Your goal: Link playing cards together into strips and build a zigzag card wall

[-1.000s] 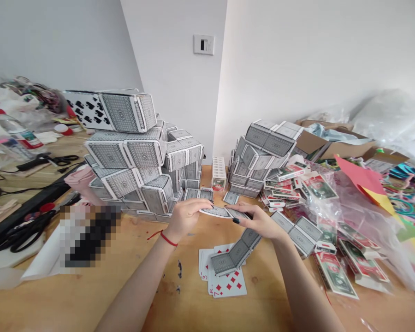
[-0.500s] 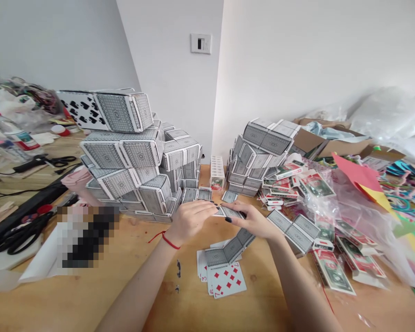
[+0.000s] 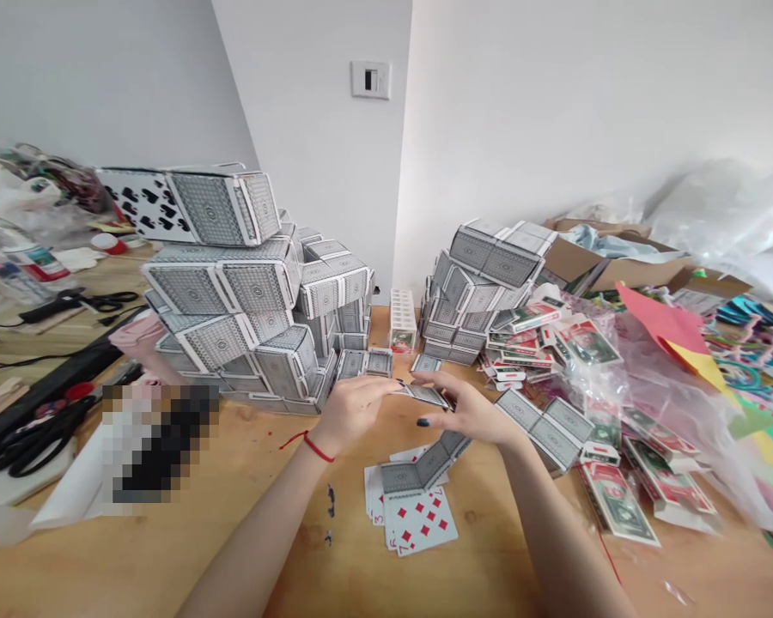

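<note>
A grey-backed playing card (image 3: 429, 395), seen at a slant, is up off the table between my two hands. My left hand (image 3: 359, 410) wears a red string and pinches the card's left end with closed fingers. Around its right end curve the fingers of my right hand (image 3: 473, 412), with the thumb a little below the card. Below them, folded grey-backed cards (image 3: 425, 463) rest on several face-up diamond cards (image 3: 426, 522). Right of my right wrist, another grey piece made of joined cards (image 3: 554, 429) lies on the table.
Stacked blocks built of cards (image 3: 225, 283) rise at the left, and a smaller stack (image 3: 483, 292) at the right. A clear box of cards (image 3: 403, 322) stands between them. Opened card boxes (image 3: 618, 502) and plastic wrap crowd the right. Scissors (image 3: 55, 429) lie at the left.
The card has tilted and shows more plainly between my hands. My right thumb has moved slightly away from its surface. The view has shifted slightly.
</note>
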Motion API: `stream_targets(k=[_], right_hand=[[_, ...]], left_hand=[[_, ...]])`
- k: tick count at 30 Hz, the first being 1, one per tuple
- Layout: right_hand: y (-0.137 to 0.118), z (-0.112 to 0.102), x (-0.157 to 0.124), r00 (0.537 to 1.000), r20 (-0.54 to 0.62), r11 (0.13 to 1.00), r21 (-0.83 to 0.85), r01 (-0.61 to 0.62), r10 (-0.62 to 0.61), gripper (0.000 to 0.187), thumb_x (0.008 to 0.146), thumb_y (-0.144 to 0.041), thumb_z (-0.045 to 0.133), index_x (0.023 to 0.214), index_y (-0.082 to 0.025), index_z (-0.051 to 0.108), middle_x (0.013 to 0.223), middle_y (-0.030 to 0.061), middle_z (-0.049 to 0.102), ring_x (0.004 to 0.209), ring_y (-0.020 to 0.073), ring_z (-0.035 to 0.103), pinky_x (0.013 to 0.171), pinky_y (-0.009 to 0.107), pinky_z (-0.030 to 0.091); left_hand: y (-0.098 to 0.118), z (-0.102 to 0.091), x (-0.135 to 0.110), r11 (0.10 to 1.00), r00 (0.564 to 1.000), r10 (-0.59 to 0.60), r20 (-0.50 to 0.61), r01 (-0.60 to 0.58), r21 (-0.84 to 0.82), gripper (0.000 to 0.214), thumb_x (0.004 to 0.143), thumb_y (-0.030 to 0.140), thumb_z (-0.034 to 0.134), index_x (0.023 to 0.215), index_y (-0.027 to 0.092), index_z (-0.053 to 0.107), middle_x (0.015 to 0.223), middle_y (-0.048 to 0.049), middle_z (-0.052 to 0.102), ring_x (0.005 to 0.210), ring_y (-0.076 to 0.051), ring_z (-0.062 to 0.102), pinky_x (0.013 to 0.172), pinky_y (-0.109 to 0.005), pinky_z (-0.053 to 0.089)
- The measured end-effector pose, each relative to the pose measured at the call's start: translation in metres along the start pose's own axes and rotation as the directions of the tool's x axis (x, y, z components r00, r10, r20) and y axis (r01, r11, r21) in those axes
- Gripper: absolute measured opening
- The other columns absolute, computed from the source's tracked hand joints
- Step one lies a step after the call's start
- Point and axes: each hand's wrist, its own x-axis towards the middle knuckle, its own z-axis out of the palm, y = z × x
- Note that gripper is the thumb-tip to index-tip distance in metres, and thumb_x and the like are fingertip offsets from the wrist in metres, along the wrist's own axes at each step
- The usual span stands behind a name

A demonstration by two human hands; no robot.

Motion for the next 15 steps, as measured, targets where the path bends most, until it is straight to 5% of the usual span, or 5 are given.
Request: stream_targets(k=[7,15], right_hand=[[0.007,0.006,0.002,0.984,-0.177,0.996,-0.092,-0.012,-0.004,0.019,0.082,-0.023,0.045,0.099,-0.022,0.052,0.098,0.0041,0.061,0.086,0.0155,0.057,0.074,0.027,0.045],[0.004,0.011,0.001,0.991,-0.13,0.956,-0.283,-0.071,0.035,0.02,0.084,-0.018,0.033,0.09,-0.021,0.052,0.073,0.0022,0.065,0.063,0.0146,0.058,0.06,0.024,0.042]], left_hand=[[-0.002,-0.006,0.004,0.954,0.952,-0.297,-0.069,0.298,0.013,0.011,0.078,0.017,0.052,0.08,0.019,0.063,0.079,0.0001,0.069,0.07,-0.011,0.064,0.066,-0.021,0.05],[0.002,-0.005,0.003,0.979,0.982,-0.187,-0.015,0.187,0.081,0.012,0.08,0.017,0.05,0.079,0.02,0.062,0.076,0.0001,0.068,0.069,-0.011,0.062,0.065,-0.021,0.047]])
